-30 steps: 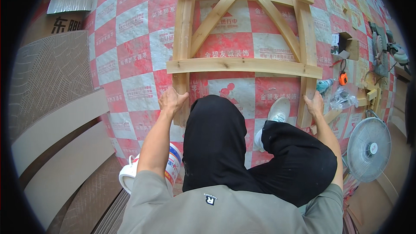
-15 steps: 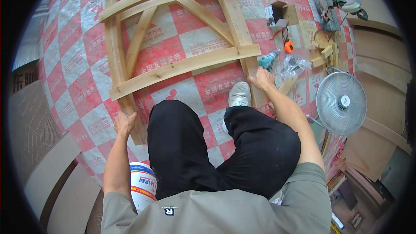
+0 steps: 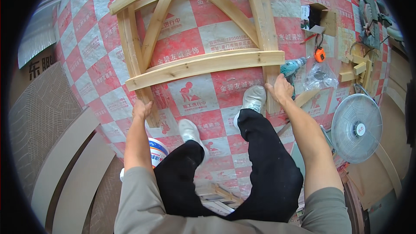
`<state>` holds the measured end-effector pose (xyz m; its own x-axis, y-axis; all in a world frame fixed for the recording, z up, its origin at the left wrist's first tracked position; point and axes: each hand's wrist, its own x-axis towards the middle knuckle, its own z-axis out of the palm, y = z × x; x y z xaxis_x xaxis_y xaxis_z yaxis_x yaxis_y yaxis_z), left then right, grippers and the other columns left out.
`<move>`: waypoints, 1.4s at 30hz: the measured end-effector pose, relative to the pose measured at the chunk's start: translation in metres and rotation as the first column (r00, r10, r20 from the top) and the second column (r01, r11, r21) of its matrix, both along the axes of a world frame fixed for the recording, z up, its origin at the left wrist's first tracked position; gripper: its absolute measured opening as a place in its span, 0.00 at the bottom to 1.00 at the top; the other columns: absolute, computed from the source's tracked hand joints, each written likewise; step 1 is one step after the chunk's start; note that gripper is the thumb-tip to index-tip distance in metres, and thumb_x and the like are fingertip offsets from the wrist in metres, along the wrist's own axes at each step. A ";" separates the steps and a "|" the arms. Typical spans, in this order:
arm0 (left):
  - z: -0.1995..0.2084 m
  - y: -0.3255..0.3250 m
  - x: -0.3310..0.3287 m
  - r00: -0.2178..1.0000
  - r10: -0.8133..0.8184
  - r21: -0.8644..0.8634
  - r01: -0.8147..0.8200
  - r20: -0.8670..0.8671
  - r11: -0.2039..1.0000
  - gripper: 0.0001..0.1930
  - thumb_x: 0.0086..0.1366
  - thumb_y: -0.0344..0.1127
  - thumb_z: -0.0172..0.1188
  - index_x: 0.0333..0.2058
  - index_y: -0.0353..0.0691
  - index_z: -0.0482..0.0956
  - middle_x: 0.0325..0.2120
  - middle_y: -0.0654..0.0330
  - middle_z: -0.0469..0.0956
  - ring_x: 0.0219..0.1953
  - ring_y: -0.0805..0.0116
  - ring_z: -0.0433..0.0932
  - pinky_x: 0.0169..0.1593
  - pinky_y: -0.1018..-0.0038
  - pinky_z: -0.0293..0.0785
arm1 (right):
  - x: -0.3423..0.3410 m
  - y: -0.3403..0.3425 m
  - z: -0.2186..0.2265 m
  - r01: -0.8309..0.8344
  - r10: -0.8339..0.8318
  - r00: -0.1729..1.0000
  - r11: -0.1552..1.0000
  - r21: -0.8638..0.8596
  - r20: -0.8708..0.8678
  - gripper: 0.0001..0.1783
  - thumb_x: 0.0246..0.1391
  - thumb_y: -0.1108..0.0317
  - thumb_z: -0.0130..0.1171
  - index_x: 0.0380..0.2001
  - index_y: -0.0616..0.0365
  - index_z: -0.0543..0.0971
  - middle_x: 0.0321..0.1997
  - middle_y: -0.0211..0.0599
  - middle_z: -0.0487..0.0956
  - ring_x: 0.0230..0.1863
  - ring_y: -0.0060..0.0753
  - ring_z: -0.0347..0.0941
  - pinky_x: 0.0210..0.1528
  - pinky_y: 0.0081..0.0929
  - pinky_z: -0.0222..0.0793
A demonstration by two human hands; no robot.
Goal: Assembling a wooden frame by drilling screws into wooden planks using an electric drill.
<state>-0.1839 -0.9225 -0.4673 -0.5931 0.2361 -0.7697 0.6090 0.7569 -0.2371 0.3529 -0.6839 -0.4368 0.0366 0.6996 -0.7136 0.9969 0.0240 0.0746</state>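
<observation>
A wooden frame (image 3: 206, 67) of pale timber lies ahead of me, with two long legs, crosspieces and slanted braces. My left hand (image 3: 141, 110) grips the near end of its left leg (image 3: 152, 116), thumb on the inner side. On the right leg (image 3: 272, 97), my right hand (image 3: 281, 90) is closed around the outer edge, below the near crosspiece. The undersides of both legs and some of my fingers are hidden. Just beyond my right hand lies a teal power drill (image 3: 293, 66). A white bucket (image 3: 157, 151) stands beside my left forearm.
At right are a standing fan (image 3: 356, 128), an orange tape measure (image 3: 320, 55), a clear plastic bag (image 3: 320, 78), an open box (image 3: 318, 18), wood offcuts (image 3: 359, 67) and a saw (image 3: 368, 19). Boards (image 3: 65, 147) lean at left. Red-and-white sheeting (image 3: 234, 147) covers the floor.
My legs have straightened from a deep bend, and my left shoe has come into view. The whole scene has shifted rightward in the picture. Both hands keep hold of the same frame legs.
</observation>
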 end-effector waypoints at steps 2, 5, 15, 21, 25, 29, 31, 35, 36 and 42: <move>0.003 -0.005 -0.002 1.000 -0.015 0.020 0.015 -0.002 1.000 0.37 0.58 0.58 0.65 0.52 0.28 0.73 0.47 0.35 0.78 0.53 0.39 0.77 0.57 0.56 0.73 | -0.005 0.002 0.000 0.021 -0.022 1.000 0.999 -0.025 -0.005 0.38 0.49 0.45 0.68 0.48 0.68 0.69 0.47 0.60 0.80 0.49 0.59 0.78 0.53 0.49 0.73; 0.005 0.004 0.002 1.000 0.004 0.002 -0.004 -0.003 1.000 0.35 0.59 0.56 0.65 0.52 0.28 0.72 0.48 0.34 0.78 0.54 0.38 0.76 0.57 0.55 0.72 | -0.005 0.004 0.002 0.041 -0.041 0.999 0.998 -0.040 0.005 0.39 0.48 0.44 0.68 0.49 0.68 0.69 0.47 0.63 0.80 0.50 0.61 0.78 0.53 0.51 0.72; 0.011 -0.001 0.001 0.999 0.018 0.245 -0.026 0.036 0.969 0.41 0.56 0.58 0.67 0.54 0.27 0.68 0.48 0.33 0.77 0.54 0.38 0.76 0.57 0.55 0.70 | 0.001 -0.005 -0.001 0.049 -0.048 0.998 0.999 -0.023 0.032 0.39 0.50 0.44 0.67 0.50 0.68 0.69 0.51 0.59 0.78 0.52 0.58 0.77 0.53 0.49 0.72; 0.026 0.012 0.021 0.633 0.567 0.422 -0.774 0.528 0.471 0.18 0.67 0.56 0.59 0.31 0.48 0.72 0.16 0.68 0.68 0.19 0.73 0.68 0.24 0.72 0.63 | 0.028 -0.030 -0.031 0.469 -0.396 0.868 0.853 0.231 -0.298 0.38 0.52 0.48 0.64 0.57 0.63 0.66 0.54 0.55 0.74 0.57 0.58 0.71 0.57 0.52 0.67; 0.030 0.052 0.080 -0.022 0.664 -0.027 -1.000 0.747 -0.003 0.23 0.71 0.59 0.54 0.22 0.55 0.60 0.13 0.73 0.47 0.15 0.78 0.48 0.20 0.76 0.46 | 0.113 -0.032 -0.075 0.337 -0.373 0.926 0.745 0.576 -0.059 0.42 0.46 0.53 0.66 0.62 0.60 0.66 0.58 0.56 0.73 0.64 0.56 0.66 0.65 0.48 0.61; 0.009 0.066 0.083 -0.107 0.693 0.085 -0.968 0.712 -0.237 0.22 0.70 0.62 0.52 0.31 0.51 0.60 0.15 0.72 0.49 0.15 0.77 0.49 0.21 0.76 0.48 | 0.160 0.003 -0.101 0.389 -0.355 0.897 0.917 0.086 -0.264 0.44 0.43 0.57 0.70 0.61 0.67 0.63 0.57 0.59 0.74 0.61 0.57 0.69 0.64 0.42 0.63; 0.012 0.065 0.069 0.071 0.779 0.329 -0.927 0.623 -0.178 0.24 0.70 0.63 0.50 0.26 0.54 0.59 0.14 0.73 0.47 0.15 0.76 0.47 0.20 0.75 0.48 | 0.139 0.004 -0.107 0.358 -0.327 0.913 0.929 0.095 -0.244 0.40 0.41 0.66 0.73 0.55 0.68 0.65 0.54 0.61 0.75 0.58 0.61 0.72 0.62 0.43 0.65; 0.006 0.047 0.021 0.128 0.763 0.400 -0.899 0.633 -0.181 0.21 0.71 0.62 0.49 0.31 0.53 0.60 0.14 0.73 0.47 0.15 0.77 0.47 0.20 0.76 0.49 | 0.122 0.001 -0.109 0.425 -0.399 0.900 0.894 0.145 -0.177 0.39 0.42 0.67 0.72 0.56 0.66 0.65 0.54 0.62 0.75 0.57 0.62 0.72 0.61 0.44 0.66; 0.006 0.041 0.004 0.093 0.769 0.375 -0.906 0.632 -0.198 0.20 0.72 0.61 0.49 0.34 0.52 0.61 0.14 0.73 0.47 0.15 0.77 0.48 0.21 0.77 0.50 | 0.115 -0.001 -0.103 0.446 -0.423 0.893 0.877 0.177 -0.151 0.39 0.42 0.67 0.71 0.57 0.64 0.64 0.54 0.61 0.75 0.56 0.62 0.73 0.60 0.45 0.66; -0.007 0.031 -0.041 0.011 0.701 0.160 -0.976 0.713 -0.148 0.20 0.72 0.60 0.48 0.32 0.51 0.63 0.16 0.72 0.48 0.17 0.76 0.49 0.22 0.75 0.51 | 0.137 0.001 -0.059 0.592 -0.360 0.725 0.761 0.265 -0.587 0.18 0.51 0.62 0.72 0.39 0.59 0.76 0.36 0.33 0.78 0.38 0.25 0.74 0.40 0.28 0.69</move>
<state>-0.2253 -0.8919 -0.4743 -0.4045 0.0867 -0.9104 -0.7835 0.4806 0.3938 0.4900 -0.6834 -0.4963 0.1901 0.9043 -0.3822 0.7632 -0.3810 -0.5220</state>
